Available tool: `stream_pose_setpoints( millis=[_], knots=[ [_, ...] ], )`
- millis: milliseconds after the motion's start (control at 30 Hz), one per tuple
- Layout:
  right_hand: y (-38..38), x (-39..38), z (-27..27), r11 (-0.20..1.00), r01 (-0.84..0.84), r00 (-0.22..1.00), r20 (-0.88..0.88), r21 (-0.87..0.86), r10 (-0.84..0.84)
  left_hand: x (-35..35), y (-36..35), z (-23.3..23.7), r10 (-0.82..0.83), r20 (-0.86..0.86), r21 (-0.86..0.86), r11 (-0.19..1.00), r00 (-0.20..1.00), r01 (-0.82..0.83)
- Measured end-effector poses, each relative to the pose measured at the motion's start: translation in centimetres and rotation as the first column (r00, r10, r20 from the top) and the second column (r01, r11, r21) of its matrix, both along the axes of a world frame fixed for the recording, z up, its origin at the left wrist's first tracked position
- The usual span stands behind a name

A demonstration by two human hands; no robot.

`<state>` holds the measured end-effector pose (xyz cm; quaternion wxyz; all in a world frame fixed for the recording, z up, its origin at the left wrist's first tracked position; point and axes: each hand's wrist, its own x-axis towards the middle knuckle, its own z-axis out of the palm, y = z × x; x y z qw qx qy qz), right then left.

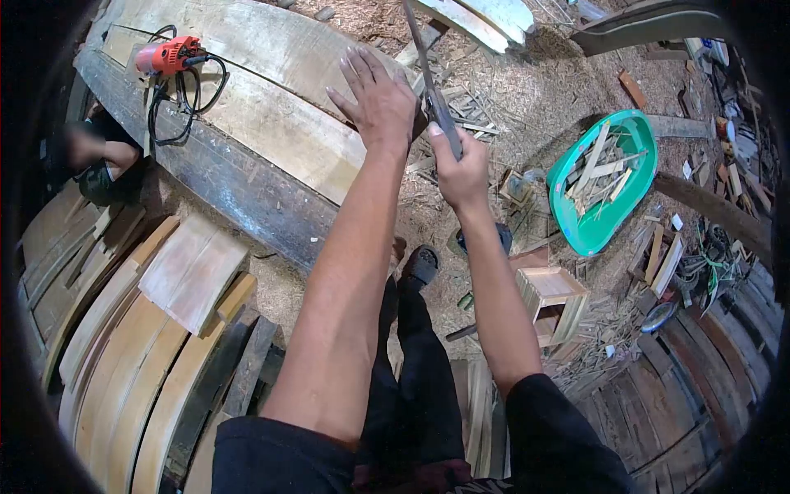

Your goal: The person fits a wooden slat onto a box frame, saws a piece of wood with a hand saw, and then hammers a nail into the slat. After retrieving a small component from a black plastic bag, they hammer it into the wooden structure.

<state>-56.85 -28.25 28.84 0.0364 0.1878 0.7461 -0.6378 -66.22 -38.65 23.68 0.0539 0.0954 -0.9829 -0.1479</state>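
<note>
Black sleeves [284, 457] at six o'clock; right hand [465, 169] closed around long blade [436, 95], twelve.
Left hand [383, 111] spread open over pale boards [280, 123], eleven-to-twelve; blade probably stiff, tip-heavy, best held at near end.

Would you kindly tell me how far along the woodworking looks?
Some cutting or shaping looks done: shavings litter the floor and scraps lie in the green tub. In hand now is a long dark tool, gripped by the right hand, the left hand spread at the pale boards' end. These look separate, so any joining seems left; how much more shaping, I cannot tell.
</note>
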Motion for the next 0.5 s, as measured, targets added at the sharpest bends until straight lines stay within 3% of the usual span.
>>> stream_pose_setpoints(
  millis=[67, 100, 233, 333, 500],
  knots=[
    [-0.2, 0.4, -0.1, 1.000, -0.024, 0.999, -0.026, 0.006, 0.024, 0.1, -0.2, -0.1, -0.003, -0.018, 0.028, 1.000, 1.000, 0.004],
    [-0.3, 0.9, -0.4, 0.995, -0.024, 0.998, -0.067, -0.093, 0.017, 0.2, -0.2, -0.2, -0.013, -0.024, 0.033, 0.999, 1.000, 0.014],
    [-1.2, 2.9, -0.5, 1.000, 0.006, 0.982, -0.189, -0.006, -0.007, 0.6, -0.6, -0.3, -0.058, -0.043, 0.063, 0.996, 0.997, 0.061],
    [-1.7, 4.6, -1.7, 0.994, 0.099, 0.992, -0.081, 0.048, -0.095, 1.6, -1.1, 0.2, -0.089, -0.020, 0.093, 0.992, 0.996, 0.091],
    [-2.1, 5.1, -1.1, 0.994, 0.090, 0.994, -0.072, 0.062, -0.085, 2.2, -1.2, 1.3, -0.079, 0.049, 0.106, 0.992, 0.996, 0.073]
  ],
)
